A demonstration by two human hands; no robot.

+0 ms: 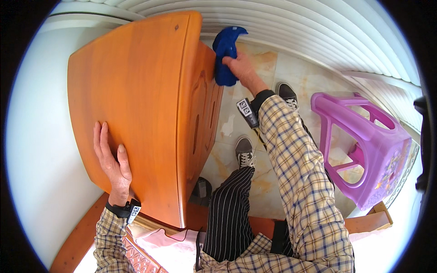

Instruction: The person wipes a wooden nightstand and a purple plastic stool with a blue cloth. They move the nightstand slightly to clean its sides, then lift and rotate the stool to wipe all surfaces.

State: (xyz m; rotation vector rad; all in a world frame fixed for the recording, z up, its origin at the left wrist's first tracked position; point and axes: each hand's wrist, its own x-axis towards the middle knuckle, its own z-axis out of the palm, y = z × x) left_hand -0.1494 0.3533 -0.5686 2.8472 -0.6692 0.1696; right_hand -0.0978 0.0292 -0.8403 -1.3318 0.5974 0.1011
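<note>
A blue cloth [225, 66] hangs from my right hand [244, 68], bunched between thumb and fingers. It touches or nearly touches the far front side of an orange-brown wooden cabinet [136, 78], near the floor-side corner. On the cabinet's smooth top rests my left hand [114, 163], empty, with its thumb apart from the fingers. Carved panels [203, 112] mark the cabinet's front face, seen at a steep slant. Part of the right-hand fingers is hidden behind the cloth.
A purple plastic stool [367, 143] stands on the marbled tile floor [228, 126] to my right. White ribbed panelling [307, 34] runs along the far side. My shoes [244, 150] are between cabinet and stool. A dark round object [201, 187] sits by the cabinet's near foot.
</note>
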